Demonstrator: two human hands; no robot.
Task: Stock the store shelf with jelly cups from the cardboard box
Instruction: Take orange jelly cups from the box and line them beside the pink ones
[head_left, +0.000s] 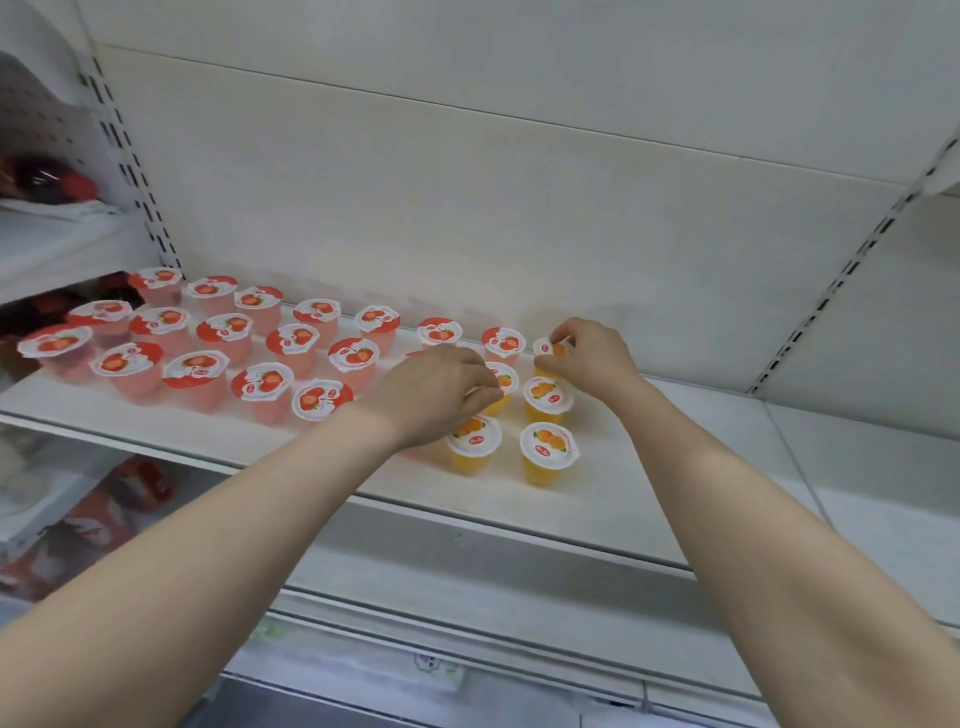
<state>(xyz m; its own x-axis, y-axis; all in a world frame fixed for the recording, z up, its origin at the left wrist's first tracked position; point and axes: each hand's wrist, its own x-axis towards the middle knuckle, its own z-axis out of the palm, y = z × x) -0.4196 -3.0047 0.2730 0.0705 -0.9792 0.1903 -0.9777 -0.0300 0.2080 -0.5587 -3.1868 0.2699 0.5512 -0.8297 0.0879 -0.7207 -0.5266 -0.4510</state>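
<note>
Several pink strawberry jelly cups (197, 371) stand in rows on the left half of the white shelf (649, 467). To their right stand several orange jelly cups (548, 449). My left hand (436, 389) grips the rim of an orange cup (506, 382) in the second row. My right hand (592, 353) pinches the lid of the rearmost orange cup (551, 351), which stands at the back of the shelf. The cardboard box is out of view.
The shelf's right part beyond the orange cups is bare white board. Slotted uprights (132, 171) (831, 291) frame the bay. Red packaged goods (104, 509) fill the lower left shelves, and a shelf edge (467, 613) runs below.
</note>
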